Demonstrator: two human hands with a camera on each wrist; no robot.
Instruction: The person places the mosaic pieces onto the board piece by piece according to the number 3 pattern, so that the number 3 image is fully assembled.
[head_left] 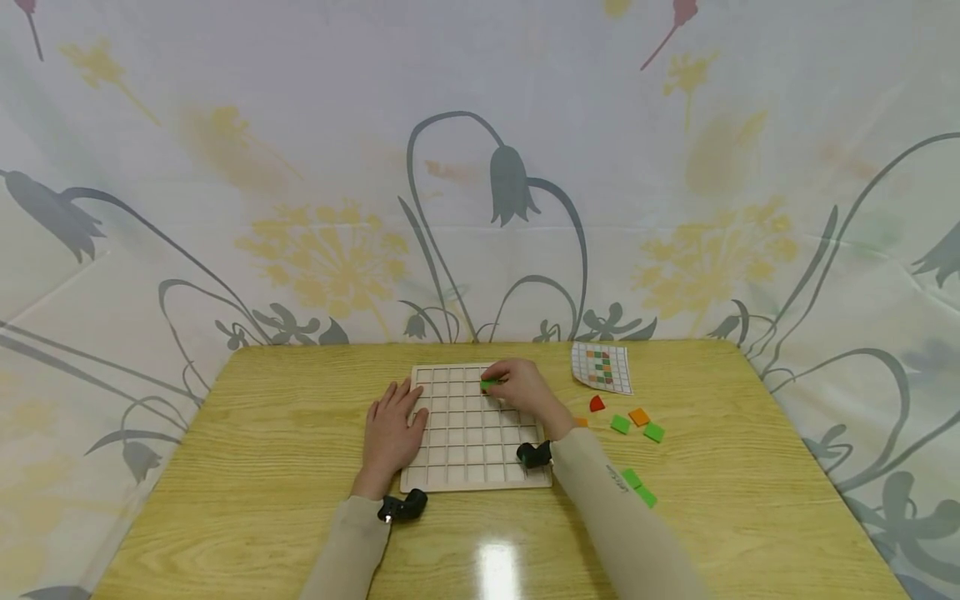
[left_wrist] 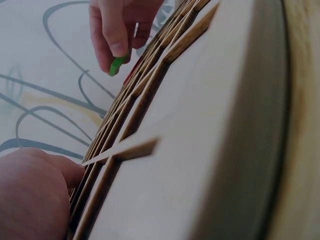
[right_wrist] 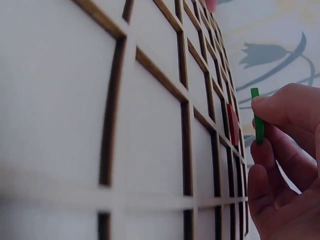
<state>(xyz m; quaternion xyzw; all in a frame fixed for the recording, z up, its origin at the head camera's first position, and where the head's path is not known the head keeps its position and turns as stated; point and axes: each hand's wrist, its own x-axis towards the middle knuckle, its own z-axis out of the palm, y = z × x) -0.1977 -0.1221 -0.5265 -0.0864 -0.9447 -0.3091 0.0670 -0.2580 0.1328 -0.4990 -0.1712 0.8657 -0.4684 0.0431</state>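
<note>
A pale wooden grid board lies on the table. My right hand pinches a green tile between thumb and fingers, above the board's far part. In the right wrist view the tile is edge-on and apart from the board, near a red piece sitting in the grid. My left hand rests along the board's left edge with fingers extended; in the left wrist view only part of the left hand shows beside the grid. The green tile also appears there, held by the right hand.
Right of the board lie several loose green tiles, an orange tile and a red quarter-round piece. Another orange piece is partly hidden by the right wrist. A printed pattern sheet with coloured squares lies at the back right.
</note>
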